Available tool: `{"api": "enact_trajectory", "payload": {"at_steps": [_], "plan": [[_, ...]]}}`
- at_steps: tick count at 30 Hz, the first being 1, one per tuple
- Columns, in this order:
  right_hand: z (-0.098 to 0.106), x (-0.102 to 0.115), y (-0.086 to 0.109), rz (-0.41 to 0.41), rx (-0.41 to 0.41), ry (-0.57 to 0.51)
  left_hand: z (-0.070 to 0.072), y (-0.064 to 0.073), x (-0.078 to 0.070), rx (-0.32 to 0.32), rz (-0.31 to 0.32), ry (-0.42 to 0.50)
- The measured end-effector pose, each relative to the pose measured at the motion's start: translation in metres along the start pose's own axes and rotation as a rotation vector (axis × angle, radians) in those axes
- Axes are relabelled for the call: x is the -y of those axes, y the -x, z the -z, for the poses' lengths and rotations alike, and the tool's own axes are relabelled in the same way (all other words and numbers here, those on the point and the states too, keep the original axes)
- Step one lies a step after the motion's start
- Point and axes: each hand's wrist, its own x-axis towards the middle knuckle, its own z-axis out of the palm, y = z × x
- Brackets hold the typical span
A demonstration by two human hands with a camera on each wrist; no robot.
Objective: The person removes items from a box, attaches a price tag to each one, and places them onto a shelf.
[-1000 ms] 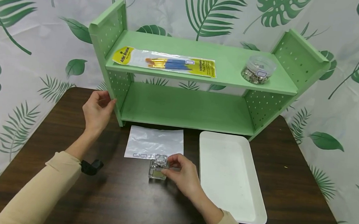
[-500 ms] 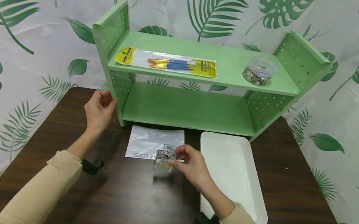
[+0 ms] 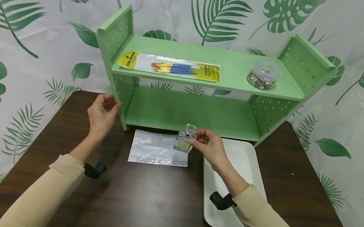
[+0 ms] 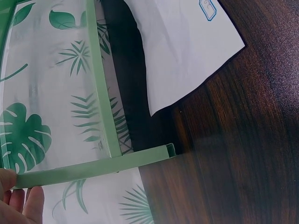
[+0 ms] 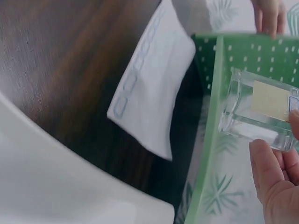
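Note:
My right hand (image 3: pixel 212 150) pinches a clear square glass perfume bottle (image 3: pixel 183 145) by its side. It has a faceted glass stopper and a pale yellowish label. In the head view the bottle tilts above the right part of a white sheet, just in front of the lower board of the green shelf (image 3: pixel 182 110). Seen from the right wrist, the bottle's glass base (image 5: pixel 233 112) overlaps the shelf's front edge. My left hand (image 3: pixel 101 119) grips the front edge of the shelf's left side panel, and its fingers (image 4: pixel 33 203) also show at the green edge in the left wrist view.
On the upper board lie a packet of artist brushes (image 3: pixel 172 67) and a round clear tub (image 3: pixel 264 75) of small metallic pieces. The white sheet (image 3: pixel 155 146) with small printed labels lies before the shelf. A white tray (image 3: pixel 208 212) sits under my right forearm.
My right hand has lifted the perfume bottle off the table and carried it forward and right, toward the shelf, tilting it. My left hand has kept its grip on the side panel.

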Motion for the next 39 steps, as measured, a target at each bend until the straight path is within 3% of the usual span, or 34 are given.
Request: {"api": "enact_trajectory", "payload": {"at_steps": [16, 30, 39], "plan": [[0.002, -0.01, -0.051, -0.002, -0.108, -0.05, 0.001, 0.002, 0.001, -0.011, -0.024, 0.018], [-0.002, -0.013, -0.065, 0.023, -0.139, -0.016, 0.0, 0.003, 0.002, -0.014, -0.032, 0.023], [-0.002, -0.016, -0.073, 0.08, -0.142, 0.0, -0.001, 0.003, 0.002, -0.011, -0.034, 0.028]]}}
